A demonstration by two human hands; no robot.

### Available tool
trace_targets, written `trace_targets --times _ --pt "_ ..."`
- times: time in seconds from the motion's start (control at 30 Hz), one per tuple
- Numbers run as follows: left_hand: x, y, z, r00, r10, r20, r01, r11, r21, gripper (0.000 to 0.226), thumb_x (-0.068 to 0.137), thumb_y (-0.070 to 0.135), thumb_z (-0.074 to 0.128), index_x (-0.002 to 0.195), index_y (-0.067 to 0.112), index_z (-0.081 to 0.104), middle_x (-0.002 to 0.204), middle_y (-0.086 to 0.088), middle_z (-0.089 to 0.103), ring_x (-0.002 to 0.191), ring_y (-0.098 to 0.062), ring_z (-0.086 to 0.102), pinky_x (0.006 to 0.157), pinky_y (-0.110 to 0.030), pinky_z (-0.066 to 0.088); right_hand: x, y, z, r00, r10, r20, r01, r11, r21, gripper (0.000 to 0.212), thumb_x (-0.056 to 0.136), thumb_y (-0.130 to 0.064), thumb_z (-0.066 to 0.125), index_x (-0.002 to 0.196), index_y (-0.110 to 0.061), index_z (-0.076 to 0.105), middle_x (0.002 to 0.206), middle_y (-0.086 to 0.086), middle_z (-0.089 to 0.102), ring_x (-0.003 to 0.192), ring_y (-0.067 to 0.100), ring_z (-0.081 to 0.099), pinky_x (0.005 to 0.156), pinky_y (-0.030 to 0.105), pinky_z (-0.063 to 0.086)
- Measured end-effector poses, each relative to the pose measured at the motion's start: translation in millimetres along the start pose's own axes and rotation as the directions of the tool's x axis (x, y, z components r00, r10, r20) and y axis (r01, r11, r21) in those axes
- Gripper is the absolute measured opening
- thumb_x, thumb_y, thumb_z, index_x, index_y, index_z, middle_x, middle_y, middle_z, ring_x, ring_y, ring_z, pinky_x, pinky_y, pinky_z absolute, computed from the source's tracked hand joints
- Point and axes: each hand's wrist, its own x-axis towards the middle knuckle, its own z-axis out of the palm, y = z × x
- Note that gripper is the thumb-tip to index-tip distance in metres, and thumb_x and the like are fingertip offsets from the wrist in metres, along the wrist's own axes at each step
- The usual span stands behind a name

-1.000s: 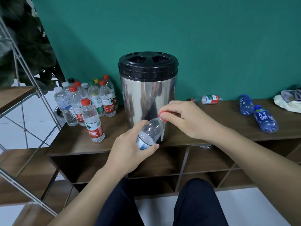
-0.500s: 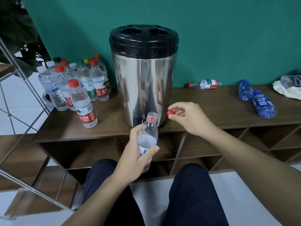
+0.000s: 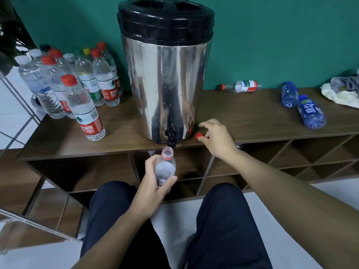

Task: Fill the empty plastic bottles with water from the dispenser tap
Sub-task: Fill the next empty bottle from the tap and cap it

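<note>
A steel dispenser (image 3: 165, 74) with a black lid stands on the wooden shelf top (image 3: 252, 117); its black tap (image 3: 171, 135) juts over the front edge. My left hand (image 3: 153, 183) grips an uncapped clear bottle (image 3: 166, 166) upright, its mouth just under the tap. My right hand (image 3: 215, 136) rests on the shelf beside the dispenser and pinches the red cap (image 3: 199, 135) against the wood.
Several capped bottles (image 3: 77, 88) stand in a cluster left of the dispenser. One clear bottle (image 3: 240, 86) lies by the wall, two blue bottles (image 3: 301, 105) lie at the right, next to a crumpled cloth (image 3: 342, 92). Open shelf cubbies sit below; my knees are in front.
My left hand lowered the uncapped bottle and brought its mouth under the tap. My right hand carried the red cap down to the shelf top beside the dispenser.
</note>
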Motion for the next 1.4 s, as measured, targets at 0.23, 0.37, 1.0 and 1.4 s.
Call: trace_targets --times 0.23,0.37,1.0,1.4 --pt "9.3 -27.1 0.2 0.998 -0.057 0.025 0.053 0.991 0.124 0.063 0.106 0.025 0.076 0.141 0.046 0.028 0.133 0.007 0.059 0.112 -0.01 0.066 0.09 -0.016 0.052 -16.1 -30.6 -21.9 0.994 -0.081 -0.076 0.087 0.993 0.083 0.019 0.103 -0.025 0.078 0.121 -0.023 0.08 0.111 -0.014 0.067 0.081 0.001 0.066 0.084 0.021 0.054" --pt "13.5 -40.7 -0.4 0.989 -0.142 0.036 0.135 0.979 0.155 0.068 0.105 0.035 0.075 0.148 0.046 0.024 0.137 0.003 0.06 0.113 -0.016 0.069 0.098 -0.039 0.059 -33.0 -71.8 -32.6 0.984 -0.172 -0.039 0.177 0.953 0.245 0.024 0.113 -0.029 0.058 0.114 -0.021 0.08 0.092 -0.015 0.072 0.085 0.002 0.068 0.081 0.021 0.05" --pt "31.8 -34.3 2.9 0.995 -0.093 -0.027 0.096 0.979 0.182 0.074 0.101 0.038 0.08 0.155 0.041 0.03 0.151 0.018 0.053 0.136 -0.007 0.057 0.116 -0.047 0.052 -23.0 -117.0 -28.0 0.989 -0.142 0.051 0.111 0.916 0.385 0.03 0.112 -0.034 0.054 0.101 -0.027 0.081 0.087 -0.011 0.076 0.085 0.009 0.07 0.08 0.037 0.056" --pt "28.0 -35.7 9.4 0.992 -0.113 -0.063 0.119 0.987 0.111 0.075 0.095 0.046 0.085 0.15 0.046 0.034 0.138 0.012 0.063 0.109 -0.017 0.07 0.098 -0.052 0.063 -46.4 -93.2 -0.4 0.987 0.077 0.142 -0.156 0.67 0.726 0.029 0.118 -0.02 0.046 0.106 -0.018 0.073 0.073 0.0 0.058 0.062 0.012 0.049 0.059 0.028 0.041"
